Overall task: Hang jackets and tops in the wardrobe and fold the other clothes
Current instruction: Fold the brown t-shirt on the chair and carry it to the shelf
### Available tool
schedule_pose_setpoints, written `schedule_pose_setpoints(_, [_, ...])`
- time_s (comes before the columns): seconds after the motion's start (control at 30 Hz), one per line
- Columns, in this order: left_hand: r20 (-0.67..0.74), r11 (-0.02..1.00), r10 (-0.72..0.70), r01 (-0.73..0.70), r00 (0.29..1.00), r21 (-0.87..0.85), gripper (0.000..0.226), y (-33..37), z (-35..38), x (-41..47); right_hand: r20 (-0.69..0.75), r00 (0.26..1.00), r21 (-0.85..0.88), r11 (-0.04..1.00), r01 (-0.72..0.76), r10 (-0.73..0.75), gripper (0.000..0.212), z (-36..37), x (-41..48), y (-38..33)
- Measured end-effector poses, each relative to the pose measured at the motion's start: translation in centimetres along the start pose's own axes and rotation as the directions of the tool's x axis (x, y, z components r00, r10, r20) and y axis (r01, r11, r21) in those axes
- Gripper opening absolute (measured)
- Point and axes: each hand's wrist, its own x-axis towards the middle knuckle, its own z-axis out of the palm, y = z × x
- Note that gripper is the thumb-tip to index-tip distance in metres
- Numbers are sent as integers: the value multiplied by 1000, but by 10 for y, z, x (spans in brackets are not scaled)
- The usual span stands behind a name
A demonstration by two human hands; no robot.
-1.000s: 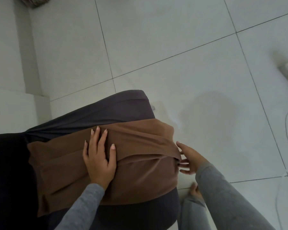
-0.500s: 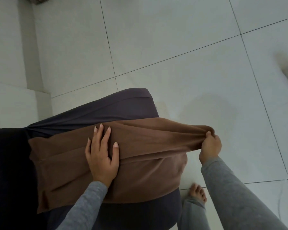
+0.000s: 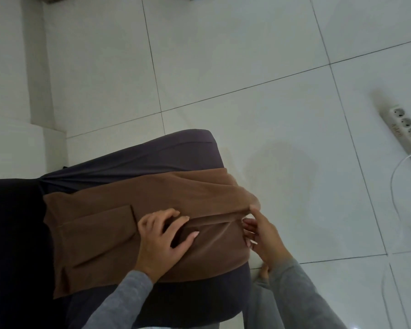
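A brown garment (image 3: 105, 210) lies spread across the corner of a dark grey cushioned surface (image 3: 176, 153), with a fold running along its right half. My left hand (image 3: 161, 243) rests on the middle of the garment, fingers arched and fingertips pressing the cloth beside the fold. My right hand (image 3: 263, 236) is at the garment's right edge, which overhangs the cushion. Its thumb lies on top of the rolled fold and its fingers sit under it, pinching the cloth.
Black fabric (image 3: 10, 233) covers the surface at the left. White tiled floor (image 3: 247, 67) stretches beyond. A white power strip (image 3: 406, 129) with a white cable (image 3: 396, 186) lies at the right. My bare foot (image 3: 263, 273) stands below the right hand.
My right hand, which had pulled the garment's edge out to the right, has brought it back onto the cushion's edge. My left hand slid right and its fingers arched.
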Motion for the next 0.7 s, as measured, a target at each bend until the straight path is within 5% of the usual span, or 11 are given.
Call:
schedule_pose_setpoints(0.37, [6,999,-28,28,1000,20,43,20,-1,1,47,999,117,993,-6,1,15,13,-20,-13])
schedule_pose_setpoints(0.7, [56,993,-93,96,994,-65,14,23,-4,8,67,998,-26,1000,-1,3,19,11,-25,-12])
